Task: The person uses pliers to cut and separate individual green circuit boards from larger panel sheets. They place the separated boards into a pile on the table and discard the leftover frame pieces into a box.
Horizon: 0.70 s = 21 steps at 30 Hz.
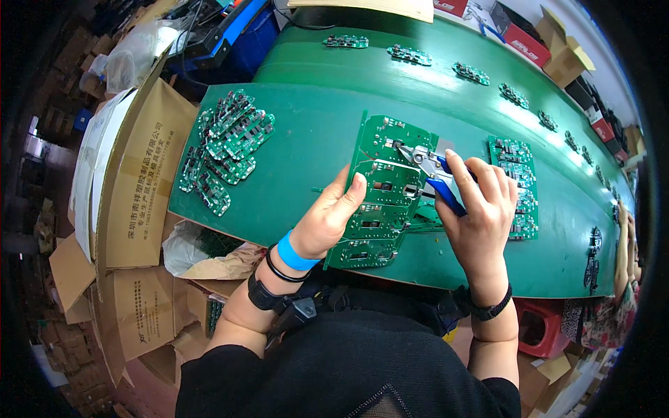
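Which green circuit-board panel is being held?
The centre panel, in the left hand, with blue-handled pliers at it; the rightmost panel lies on the table.

1 wide fisheye view, taken from the left of 2 head-worn cameras, faced downward, hands [327,221] and green desk [300,139] framed from near above, edges bent toward the rim

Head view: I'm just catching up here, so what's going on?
A person's left hand holds a green panel over the table, while the right hand holds blue-handled pliers, their tip at the panel's upper part. Whether they grip it is unclear. Small boards lie heaped at left, more panels lie at right, and a spaced row of boards sits on the belt beyond.
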Motion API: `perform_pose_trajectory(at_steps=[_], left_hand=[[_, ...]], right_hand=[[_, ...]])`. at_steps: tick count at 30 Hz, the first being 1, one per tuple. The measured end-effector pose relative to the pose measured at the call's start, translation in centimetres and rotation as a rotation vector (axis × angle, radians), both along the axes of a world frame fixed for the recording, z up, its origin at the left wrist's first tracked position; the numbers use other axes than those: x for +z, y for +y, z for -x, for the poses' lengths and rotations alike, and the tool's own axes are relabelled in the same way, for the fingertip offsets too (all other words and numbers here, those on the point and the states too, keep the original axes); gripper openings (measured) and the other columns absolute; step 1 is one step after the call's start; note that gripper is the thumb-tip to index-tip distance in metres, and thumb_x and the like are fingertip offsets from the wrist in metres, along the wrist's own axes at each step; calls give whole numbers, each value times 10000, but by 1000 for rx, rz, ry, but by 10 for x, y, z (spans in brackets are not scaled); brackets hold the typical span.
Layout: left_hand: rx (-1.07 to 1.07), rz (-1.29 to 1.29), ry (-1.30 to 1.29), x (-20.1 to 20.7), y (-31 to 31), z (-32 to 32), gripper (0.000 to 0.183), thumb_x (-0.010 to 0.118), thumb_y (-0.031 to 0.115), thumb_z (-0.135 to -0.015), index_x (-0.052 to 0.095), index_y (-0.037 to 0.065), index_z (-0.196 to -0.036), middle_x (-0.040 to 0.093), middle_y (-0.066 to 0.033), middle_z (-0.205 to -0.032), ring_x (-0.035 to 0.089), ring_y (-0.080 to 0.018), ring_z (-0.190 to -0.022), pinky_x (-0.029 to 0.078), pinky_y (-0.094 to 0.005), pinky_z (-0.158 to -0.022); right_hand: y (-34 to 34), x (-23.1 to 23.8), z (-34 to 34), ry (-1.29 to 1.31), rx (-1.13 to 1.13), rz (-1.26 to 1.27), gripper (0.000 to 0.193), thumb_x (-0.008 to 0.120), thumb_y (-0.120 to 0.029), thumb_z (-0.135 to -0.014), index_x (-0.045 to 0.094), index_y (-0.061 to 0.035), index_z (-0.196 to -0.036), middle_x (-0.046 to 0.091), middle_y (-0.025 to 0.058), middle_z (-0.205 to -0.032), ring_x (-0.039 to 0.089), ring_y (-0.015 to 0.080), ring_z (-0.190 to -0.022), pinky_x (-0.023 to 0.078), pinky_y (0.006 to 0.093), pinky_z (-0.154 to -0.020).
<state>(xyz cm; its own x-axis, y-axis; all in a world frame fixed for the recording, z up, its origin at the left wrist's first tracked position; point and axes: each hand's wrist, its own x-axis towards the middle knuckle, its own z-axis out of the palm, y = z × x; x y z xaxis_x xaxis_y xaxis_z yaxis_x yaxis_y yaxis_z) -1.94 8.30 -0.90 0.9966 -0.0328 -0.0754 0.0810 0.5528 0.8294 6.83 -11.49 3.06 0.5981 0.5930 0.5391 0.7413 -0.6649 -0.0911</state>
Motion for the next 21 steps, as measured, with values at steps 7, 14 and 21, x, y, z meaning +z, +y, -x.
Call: perform_pose_trajectory(at_steps=[7,14,21], left_hand=[[51,-122,38,-10,7,2,473,336,346,-1045,356,56,-1418,508,-125,-1344,539,-208,-1177,473,-356,-968],[-122,860,64,-8,24,3,681,213,530,-1008,200,57,-1497,314,-236,-1486,540,-401,-1187,531,-511,-917],[-108,796,-49,-11,20,-3,678,227,517,-1010,192,46,-1497,273,-287,-1484,610,-358,-1095,592,-444,-814]], right_hand=[[-2,-6,-8,0,41,-184,524,760,-120,-640,651,-89,-1152,593,98,-992,559,270,-874,417,386,-793],[-7,-6,-4,156,56,-154,450,731,-104,-651,658,-62,-1093,601,101,-955,566,281,-876,424,382,-780],[1,-13,1,173,75,-89,465,754,-145,-651,645,-88,-1100,591,81,-971,558,262,-877,406,380,-761]])
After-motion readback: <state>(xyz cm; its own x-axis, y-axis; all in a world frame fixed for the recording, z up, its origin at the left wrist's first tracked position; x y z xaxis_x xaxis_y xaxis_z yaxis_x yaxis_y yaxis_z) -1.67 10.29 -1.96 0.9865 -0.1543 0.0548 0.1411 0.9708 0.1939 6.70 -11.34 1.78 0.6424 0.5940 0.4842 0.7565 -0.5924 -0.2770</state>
